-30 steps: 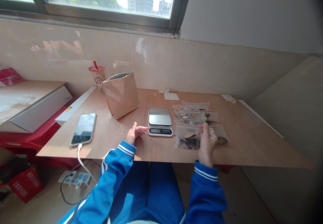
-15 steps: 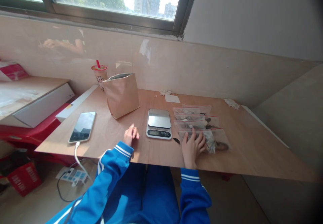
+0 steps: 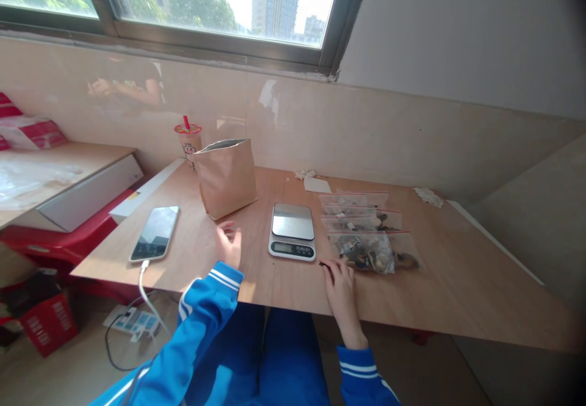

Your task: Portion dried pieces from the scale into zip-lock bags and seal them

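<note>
Well, the right hand (image 3: 341, 293) rests half-open and empty, just beside a zip bag of dark pieces (image 3: 361, 252) near the front of the tabletop (image 3: 458, 290); the left hand (image 3: 227, 244), loosely open, holds nothing, left of the digital scale (image 3: 292, 231).

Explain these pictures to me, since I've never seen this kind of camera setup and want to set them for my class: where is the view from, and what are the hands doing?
The camera is worn on a person's head and looks forward and down, so the blue sleeves are the person's own. On the wooden table lie a digital scale, clear zip bags of dark pieces, a paper bag and a phone. The left hand holds nothing, near the scale. The right hand is by the nearest zip bag, at a small dark piece; whether it grips that piece is unclear.
</note>
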A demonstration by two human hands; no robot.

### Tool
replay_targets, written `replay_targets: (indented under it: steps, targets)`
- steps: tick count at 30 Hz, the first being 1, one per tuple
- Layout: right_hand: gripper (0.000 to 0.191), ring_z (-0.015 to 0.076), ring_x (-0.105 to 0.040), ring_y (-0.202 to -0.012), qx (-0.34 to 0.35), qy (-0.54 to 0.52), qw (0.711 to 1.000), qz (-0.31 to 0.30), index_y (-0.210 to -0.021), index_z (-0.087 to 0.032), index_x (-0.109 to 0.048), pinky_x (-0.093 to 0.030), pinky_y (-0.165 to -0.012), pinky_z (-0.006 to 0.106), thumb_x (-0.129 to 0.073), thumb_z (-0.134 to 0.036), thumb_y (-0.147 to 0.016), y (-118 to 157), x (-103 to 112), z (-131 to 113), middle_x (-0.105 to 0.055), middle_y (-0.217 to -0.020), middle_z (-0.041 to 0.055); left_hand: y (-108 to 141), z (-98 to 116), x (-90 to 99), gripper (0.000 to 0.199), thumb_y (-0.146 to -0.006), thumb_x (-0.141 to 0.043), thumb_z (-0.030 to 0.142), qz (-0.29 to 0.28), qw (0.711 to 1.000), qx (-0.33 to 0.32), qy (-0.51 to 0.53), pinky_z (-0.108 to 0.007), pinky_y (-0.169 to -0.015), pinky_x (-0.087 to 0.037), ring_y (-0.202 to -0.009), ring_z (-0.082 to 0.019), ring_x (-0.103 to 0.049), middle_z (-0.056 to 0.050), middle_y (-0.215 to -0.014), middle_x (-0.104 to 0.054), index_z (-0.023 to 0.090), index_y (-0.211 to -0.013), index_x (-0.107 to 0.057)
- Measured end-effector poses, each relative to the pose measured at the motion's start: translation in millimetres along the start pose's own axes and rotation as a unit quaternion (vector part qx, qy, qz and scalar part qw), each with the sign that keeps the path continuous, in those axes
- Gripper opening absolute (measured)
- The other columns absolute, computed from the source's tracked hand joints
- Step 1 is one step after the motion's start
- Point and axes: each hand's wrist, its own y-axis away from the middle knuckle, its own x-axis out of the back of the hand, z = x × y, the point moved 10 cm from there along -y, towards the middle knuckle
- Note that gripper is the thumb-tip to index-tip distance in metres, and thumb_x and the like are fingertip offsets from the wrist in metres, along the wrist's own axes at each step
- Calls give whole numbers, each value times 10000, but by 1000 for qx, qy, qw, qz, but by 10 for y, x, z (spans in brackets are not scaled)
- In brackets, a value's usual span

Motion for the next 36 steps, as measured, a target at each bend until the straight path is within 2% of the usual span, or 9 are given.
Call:
replay_targets:
  steps: [3,6,8,11,15,20,24,29,36]
  targets:
    - [340,265,-568,-880,-15,-31,999,12,-1010,-225,-698,-486,-812,440,-392,-364,-957,-31,40,49,-638,-957,113,-325,151,258,891,-644,-754,365,81,994,-36,-64,-538,-1140,-163,-1359,-346,-250,-218,-1438,-257,127,-1346,-259]
    - [381,265,-578,-859,-35,-55,998,24,-994,-212,-700,-492,-802,441,-383,-421,-961,-42,69,90,-655,-929,115,-764,275,308,1176,-539,-859,329,56,987,-76,-130,-525,-1158,-126,-1415,-351,-145,-243,-1506,-138,97,-1425,-121]
    - [406,269,-584,-858,-48,-67,996,26,-966,-208,-709,-493,-803,449,-389,-459,-955,-36,76,100,-667,-921,117,-1020,237,272,1188,-512,-884,298,14,988,-81,-132,-494,-1156,-180,-1405,-347,-205,-250,-1506,-194,72,-1420,-153]
    - [404,266,-605,-856,-65,-110,992,7,-923,-210,-721,-505,-786,435,-425,-485,-940,-86,89,18,-681,-896,107,-1220,33,140,865,-639,-812,317,-69,990,-58,-112,-469,-1032,-391,-1221,-324,-490,-197,-1317,-516,67,-1331,-358]
    - [302,218,-636,-869,-24,-228,973,-11,-963,-217,-705,-519,-799,368,-478,-415,-942,-452,295,-534,-690,-939,80,-1137,-132,86,718,-642,-784,356,-107,988,-63,-94,-444,-963,-456,-1142,-328,-573,-126,-1194,-633,151,-1262,-486]
    - [175,192,-638,-902,92,-312,943,73,-955,-234,-683,-505,-851,349,-554,-346,-922,-1188,741,-1546,-699,-935,50,-841,-32,168,588,-646,-726,389,-109,983,-112,-95,-412,-906,-480,-1076,-313,-599,-94,-1069,-675,182,-1167,-547]
    - [169,176,-626,-912,198,-316,927,38,-961,-244,-683,-502,-850,330,-521,-292,-947,-1445,648,-2177,-698,-936,33,-709,44,183,439,-652,-667,324,-127,978,-131,-102,-373,-789,-502,-900,-266,-627,-48,-870,-667,193,-1061,-578]
    - [178,167,-604,-898,223,-297,927,55,-967,-248,-685,-490,-834,310,-507,-243,-957,-1391,654,-2281,-686,-917,22,-661,106,171,428,-635,-638,291,-143,974,-152,-90,-345,-723,-493,-806,-233,-619,-32,-793,-630,180,-1045,-588]
    - [194,172,-588,-962,284,-227,931,-27,-959,-275,-716,-465,-895,327,-530,-223,-947,-1363,616,-2283,-696,-950,13,-675,56,159,458,-641,-627,293,-145,976,-139,-90,-358,-728,-494,-810,-243,-627,-40,-826,-643,185,-1084,-583]
